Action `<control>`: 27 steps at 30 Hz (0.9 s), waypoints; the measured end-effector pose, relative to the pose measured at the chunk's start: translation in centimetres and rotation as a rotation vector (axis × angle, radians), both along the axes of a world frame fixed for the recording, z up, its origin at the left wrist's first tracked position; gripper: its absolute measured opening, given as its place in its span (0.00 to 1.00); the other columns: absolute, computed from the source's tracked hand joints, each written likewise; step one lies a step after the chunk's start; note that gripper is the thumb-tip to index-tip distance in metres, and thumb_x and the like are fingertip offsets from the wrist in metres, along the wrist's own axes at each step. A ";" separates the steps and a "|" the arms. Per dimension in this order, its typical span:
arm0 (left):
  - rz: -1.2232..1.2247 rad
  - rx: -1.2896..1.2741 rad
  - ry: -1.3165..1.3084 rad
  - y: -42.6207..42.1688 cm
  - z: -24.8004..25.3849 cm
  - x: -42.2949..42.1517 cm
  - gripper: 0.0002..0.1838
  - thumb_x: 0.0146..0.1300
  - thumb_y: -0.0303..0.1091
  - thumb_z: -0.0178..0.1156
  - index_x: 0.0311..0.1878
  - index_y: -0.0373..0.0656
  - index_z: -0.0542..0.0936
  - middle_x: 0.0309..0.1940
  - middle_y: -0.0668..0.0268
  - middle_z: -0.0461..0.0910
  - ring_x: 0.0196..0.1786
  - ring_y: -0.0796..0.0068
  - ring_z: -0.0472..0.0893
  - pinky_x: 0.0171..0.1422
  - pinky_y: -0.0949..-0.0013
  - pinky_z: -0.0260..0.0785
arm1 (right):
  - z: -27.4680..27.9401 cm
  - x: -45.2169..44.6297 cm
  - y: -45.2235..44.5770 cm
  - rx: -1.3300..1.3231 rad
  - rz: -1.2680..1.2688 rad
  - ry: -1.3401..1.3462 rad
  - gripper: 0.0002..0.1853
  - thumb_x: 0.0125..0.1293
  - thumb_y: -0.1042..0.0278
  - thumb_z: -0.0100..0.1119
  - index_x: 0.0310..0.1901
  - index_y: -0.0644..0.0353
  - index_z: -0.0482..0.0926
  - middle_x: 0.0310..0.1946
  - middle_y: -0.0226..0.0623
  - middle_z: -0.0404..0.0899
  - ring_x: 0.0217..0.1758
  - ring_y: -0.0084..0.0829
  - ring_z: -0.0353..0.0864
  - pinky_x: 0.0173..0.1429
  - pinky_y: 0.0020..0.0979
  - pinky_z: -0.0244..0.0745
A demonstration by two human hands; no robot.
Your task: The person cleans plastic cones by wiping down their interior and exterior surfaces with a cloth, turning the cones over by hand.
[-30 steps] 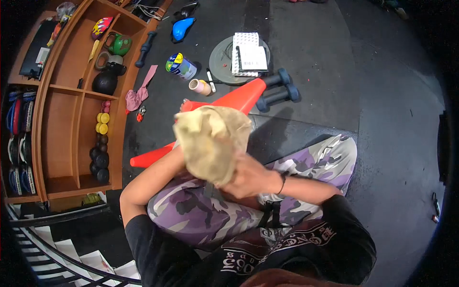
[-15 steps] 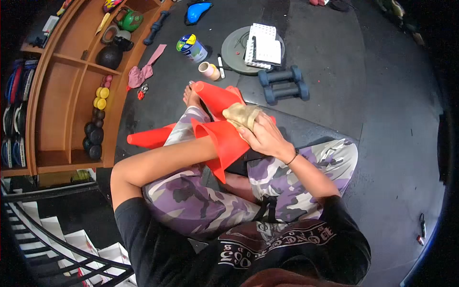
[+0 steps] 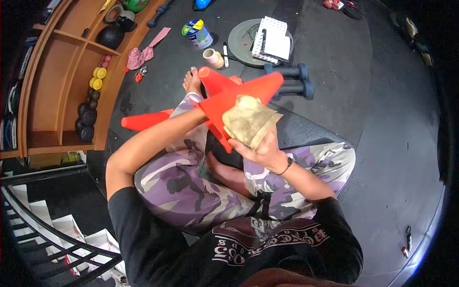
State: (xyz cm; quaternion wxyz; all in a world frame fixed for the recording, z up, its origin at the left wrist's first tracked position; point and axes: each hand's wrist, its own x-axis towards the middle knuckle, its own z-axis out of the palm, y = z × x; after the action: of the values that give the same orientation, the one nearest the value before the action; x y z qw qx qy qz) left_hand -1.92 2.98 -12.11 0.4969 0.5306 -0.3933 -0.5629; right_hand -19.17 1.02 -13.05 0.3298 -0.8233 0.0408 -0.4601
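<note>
An orange-red cone (image 3: pixel 263 87) lies tilted over my lap, its narrow end pointing up and to the right. My left forearm reaches to its wide end, and my left hand is hidden by the cone, so its fingers do not show. A yellowish, smudged cloth (image 3: pixel 249 119) rests against the cone's side. My right hand (image 3: pixel 264 152) is closed on the cloth's lower edge, thumb touching near the cone's rim. Behind the held cone, a second orange cone (image 3: pixel 214 81) points up left. Another cone (image 3: pixel 146 120) lies on its side beyond my left arm.
Past my feet are a tin (image 3: pixel 197 36), tape rolls (image 3: pixel 213 58), a marker (image 3: pixel 226 56), a round weight plate (image 3: pixel 237 45) bearing notebooks (image 3: pixel 276 45), and dumbbells (image 3: pixel 294 89). Wooden shelves (image 3: pixel 57 91) with weights stand left, above a stair railing (image 3: pixel 52 232). A pink cloth (image 3: pixel 138 57) lies nearby.
The held cone has turned, so its narrow end now shows at the upper right and its open mouth no longer faces me. The cloth is spread wider on its side. My view has shifted slightly.
</note>
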 end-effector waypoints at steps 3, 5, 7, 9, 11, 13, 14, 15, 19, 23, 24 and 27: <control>-0.026 0.010 0.003 -0.6 0.0 0.9 0.20 0.71 0.37 0.51 0.64 0.45 0.70 0.56 0.64 0.74 0.58 0.68 0.76 0.61 0.65 0.72 | -0.8 -0.3 -0.5 0.038 0.075 -0.016 0.24 0.54 0.54 0.73 0.50 0.59 0.82 0.53 0.45 0.79 0.59 0.53 0.76 0.67 0.55 0.63; -0.051 0.016 0.005 0.3 0.0 0.5 0.20 0.71 0.37 0.51 0.64 0.45 0.70 0.56 0.64 0.74 0.57 0.68 0.76 0.60 0.65 0.72 | -4.0 -0.7 0.2 -0.048 0.019 0.074 0.26 0.54 0.53 0.73 0.52 0.59 0.81 0.56 0.47 0.77 0.61 0.54 0.75 0.67 0.54 0.64; -0.075 0.024 0.007 0.3 -0.1 0.4 0.19 0.71 0.37 0.51 0.64 0.45 0.70 0.56 0.64 0.74 0.57 0.68 0.76 0.60 0.65 0.72 | -5.8 -0.7 0.7 -0.036 0.045 0.101 0.28 0.55 0.52 0.72 0.55 0.59 0.79 0.58 0.48 0.74 0.63 0.56 0.71 0.66 0.53 0.64; -0.096 0.037 0.006 0.4 0.1 1.0 0.19 0.71 0.37 0.51 0.64 0.45 0.70 0.56 0.64 0.74 0.57 0.68 0.76 0.60 0.65 0.72 | -6.2 -0.3 1.1 0.022 0.000 0.018 0.27 0.56 0.52 0.71 0.53 0.59 0.79 0.56 0.47 0.75 0.60 0.56 0.72 0.64 0.54 0.64; -0.123 0.051 0.000 1.1 0.6 2.1 0.19 0.71 0.37 0.52 0.64 0.45 0.70 0.56 0.64 0.74 0.57 0.68 0.76 0.60 0.65 0.72 | -4.2 0.7 0.8 0.167 0.018 -0.059 0.21 0.64 0.54 0.64 0.51 0.61 0.78 0.47 0.42 0.78 0.46 0.44 0.78 0.50 0.45 0.72; -0.156 0.069 -0.003 0.8 0.5 1.9 0.19 0.71 0.37 0.52 0.64 0.45 0.70 0.56 0.64 0.74 0.57 0.68 0.76 0.60 0.65 0.72 | -4.1 1.7 0.3 0.745 0.065 -0.016 0.17 0.69 0.55 0.57 0.49 0.61 0.77 0.40 0.38 0.78 0.38 0.34 0.77 0.42 0.37 0.72; -0.171 0.080 -0.002 0.7 0.3 1.6 0.19 0.71 0.37 0.52 0.64 0.45 0.70 0.56 0.64 0.74 0.57 0.68 0.76 0.60 0.65 0.72 | -4.2 2.1 -0.1 1.035 0.094 0.003 0.16 0.72 0.56 0.53 0.48 0.61 0.77 0.37 0.36 0.78 0.34 0.29 0.77 0.38 0.33 0.72; -0.184 0.089 -0.002 0.6 0.3 1.4 0.19 0.71 0.37 0.52 0.64 0.45 0.70 0.56 0.64 0.74 0.57 0.68 0.76 0.60 0.65 0.72 | -4.3 2.6 -1.2 1.224 0.099 0.017 0.19 0.77 0.54 0.42 0.47 0.62 0.76 0.29 0.32 0.76 0.29 0.21 0.74 0.31 0.27 0.68; -0.213 0.109 0.030 1.4 0.2 1.0 0.19 0.71 0.37 0.52 0.63 0.45 0.71 0.56 0.64 0.75 0.57 0.69 0.76 0.60 0.65 0.72 | -5.0 0.8 -5.0 1.937 0.606 -0.207 0.20 0.74 0.50 0.49 0.51 0.59 0.76 0.41 0.35 0.83 0.38 0.27 0.82 0.43 0.30 0.79; -0.223 0.142 0.068 4.2 0.7 1.2 0.19 0.71 0.37 0.52 0.63 0.45 0.71 0.56 0.65 0.75 0.57 0.69 0.76 0.60 0.65 0.73 | -4.7 0.2 -6.1 1.724 0.752 -0.186 0.23 0.73 0.48 0.52 0.57 0.58 0.75 0.47 0.36 0.81 0.46 0.28 0.83 0.51 0.31 0.80; -0.221 0.151 0.072 4.7 0.9 1.4 0.19 0.71 0.37 0.52 0.63 0.45 0.71 0.56 0.65 0.75 0.57 0.69 0.76 0.60 0.65 0.73 | -3.1 0.4 -6.4 1.815 0.836 -0.217 0.22 0.73 0.48 0.52 0.57 0.58 0.75 0.46 0.36 0.82 0.46 0.28 0.83 0.51 0.30 0.80; -0.197 0.165 0.081 3.8 0.9 2.0 0.19 0.71 0.37 0.52 0.63 0.45 0.71 0.56 0.65 0.75 0.57 0.69 0.76 0.60 0.65 0.73 | -1.3 -0.6 -8.6 1.957 0.829 -0.326 0.22 0.73 0.51 0.51 0.57 0.60 0.75 0.45 0.37 0.82 0.44 0.29 0.84 0.50 0.29 0.81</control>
State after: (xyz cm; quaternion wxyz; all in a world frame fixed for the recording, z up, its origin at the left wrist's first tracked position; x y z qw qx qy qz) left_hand 0.10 6.79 -11.21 0.4094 0.5052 -0.3755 -0.6604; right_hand -19.81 -7.58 -14.33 0.9775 -0.0800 0.0644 -0.1842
